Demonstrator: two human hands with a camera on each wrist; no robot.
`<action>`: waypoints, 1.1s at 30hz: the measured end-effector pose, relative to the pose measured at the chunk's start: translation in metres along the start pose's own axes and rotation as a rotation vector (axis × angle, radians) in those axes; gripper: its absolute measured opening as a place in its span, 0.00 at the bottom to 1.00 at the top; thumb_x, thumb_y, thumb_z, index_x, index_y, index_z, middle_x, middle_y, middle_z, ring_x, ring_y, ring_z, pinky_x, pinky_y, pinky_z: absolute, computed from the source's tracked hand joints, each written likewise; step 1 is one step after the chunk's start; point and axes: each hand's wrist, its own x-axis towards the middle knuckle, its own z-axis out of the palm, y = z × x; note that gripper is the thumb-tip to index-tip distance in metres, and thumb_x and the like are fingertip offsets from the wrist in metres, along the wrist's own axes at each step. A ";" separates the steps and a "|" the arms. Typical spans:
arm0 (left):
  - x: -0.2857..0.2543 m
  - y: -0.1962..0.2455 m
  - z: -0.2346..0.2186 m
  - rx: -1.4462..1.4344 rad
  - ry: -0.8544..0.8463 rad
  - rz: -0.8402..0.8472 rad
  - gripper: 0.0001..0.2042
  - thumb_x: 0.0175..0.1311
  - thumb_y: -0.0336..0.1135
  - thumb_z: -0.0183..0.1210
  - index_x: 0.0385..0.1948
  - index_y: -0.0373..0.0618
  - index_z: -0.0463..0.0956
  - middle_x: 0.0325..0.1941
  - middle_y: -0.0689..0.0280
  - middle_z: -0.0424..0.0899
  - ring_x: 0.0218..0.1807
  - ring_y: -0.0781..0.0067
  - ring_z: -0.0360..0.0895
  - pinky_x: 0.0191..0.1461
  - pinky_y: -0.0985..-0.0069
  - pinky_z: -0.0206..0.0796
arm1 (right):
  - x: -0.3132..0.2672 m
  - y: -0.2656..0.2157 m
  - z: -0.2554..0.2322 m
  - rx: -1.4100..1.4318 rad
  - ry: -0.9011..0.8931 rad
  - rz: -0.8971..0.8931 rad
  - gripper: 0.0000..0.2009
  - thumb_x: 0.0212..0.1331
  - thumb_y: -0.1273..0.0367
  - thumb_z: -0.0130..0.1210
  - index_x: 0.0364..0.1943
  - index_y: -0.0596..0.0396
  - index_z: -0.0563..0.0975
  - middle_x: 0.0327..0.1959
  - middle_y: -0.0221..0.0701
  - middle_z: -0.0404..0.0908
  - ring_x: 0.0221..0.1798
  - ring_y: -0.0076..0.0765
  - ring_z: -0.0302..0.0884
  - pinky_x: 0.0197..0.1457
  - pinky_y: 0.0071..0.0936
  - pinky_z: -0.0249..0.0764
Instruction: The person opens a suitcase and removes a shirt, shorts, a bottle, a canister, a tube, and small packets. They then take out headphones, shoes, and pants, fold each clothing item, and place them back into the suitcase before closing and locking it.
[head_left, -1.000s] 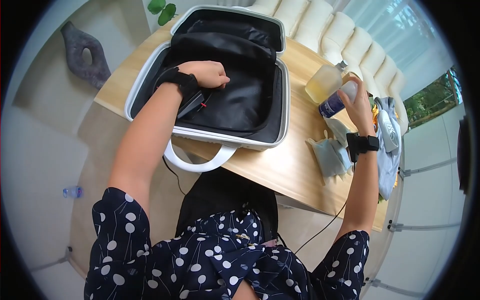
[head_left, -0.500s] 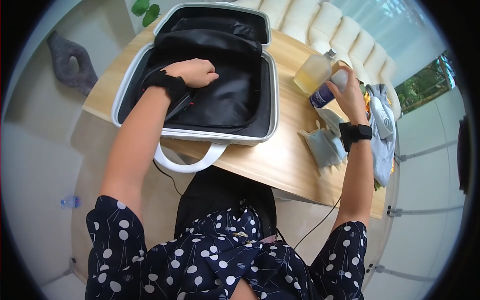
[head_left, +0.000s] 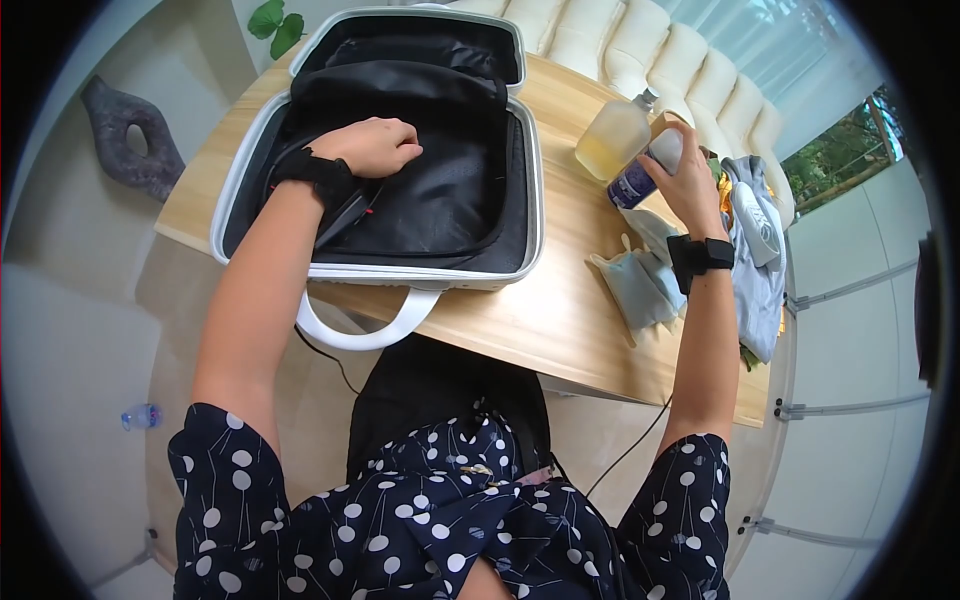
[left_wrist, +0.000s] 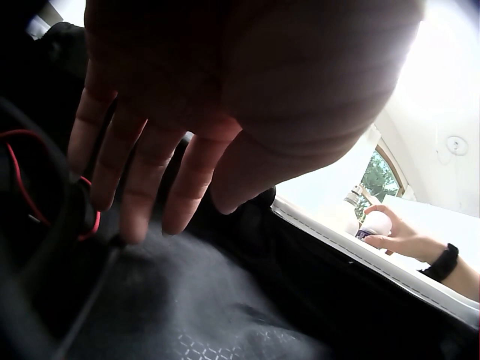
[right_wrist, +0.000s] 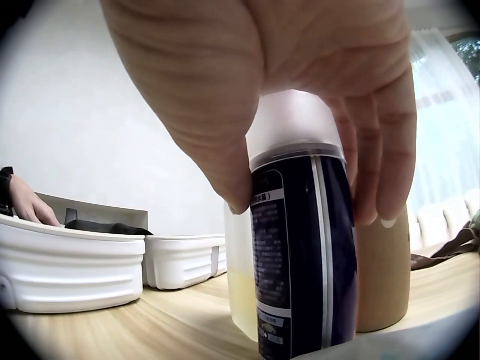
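Observation:
The white suitcase (head_left: pixel 535 190) lies open with its black lining (head_left: pixel 455 170) showing. Over that lining is the left hand (head_left: pixel 370 147); in the left wrist view the hand (left_wrist: pixel 172 127) has its fingers loosely extended, holding nothing. The right hand (head_left: pixel 690 185) grips a dark blue bottle (head_left: pixel 632 185) with a white cap by its upper part, thumb on one side and fingers on the other, as the right wrist view shows with the bottle (right_wrist: pixel 300 247). Behind it stand a clear bottle (head_left: pixel 612 138) of yellow liquid and a brown cylinder (right_wrist: pixel 382 270).
A pale blue packet (head_left: pixel 640 290) lies on the wooden table (head_left: pixel 560 330) nearer the body. Folded grey clothes (head_left: pixel 752 300) with a white shoe (head_left: pixel 757 228) on top are at the right. The suitcase handle (head_left: pixel 375 335) juts past the table's front edge.
The head view has shifted, so the suitcase and table items appear farther left. The left hand stays over the lining, and the right hand keeps hold of the blue bottle.

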 end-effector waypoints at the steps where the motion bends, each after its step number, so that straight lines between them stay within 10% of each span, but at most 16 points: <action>1: 0.000 0.000 0.000 0.007 0.007 0.004 0.16 0.64 0.41 0.46 0.42 0.39 0.76 0.39 0.56 0.81 0.42 0.58 0.78 0.50 0.68 0.68 | 0.000 0.000 0.000 -0.003 -0.013 0.011 0.28 0.50 0.60 0.62 0.55 0.45 0.63 0.58 0.35 0.70 0.54 0.50 0.73 0.49 0.42 0.72; 22: 0.004 -0.005 -0.007 -0.080 0.105 -0.139 0.14 0.63 0.34 0.43 0.43 0.40 0.76 0.44 0.56 0.81 0.48 0.57 0.77 0.53 0.68 0.68 | -0.019 -0.046 -0.042 0.042 0.099 -0.037 0.27 0.48 0.64 0.65 0.53 0.49 0.67 0.43 0.42 0.79 0.44 0.45 0.79 0.45 0.35 0.74; 33: 0.001 -0.013 -0.005 -0.272 0.224 -0.053 0.21 0.56 0.30 0.51 0.54 0.41 0.68 0.39 0.58 0.80 0.39 0.68 0.79 0.45 0.75 0.70 | 0.014 -0.144 0.034 0.796 -0.027 -0.212 0.34 0.45 0.59 0.70 0.52 0.61 0.63 0.36 0.38 0.78 0.37 0.30 0.79 0.36 0.25 0.76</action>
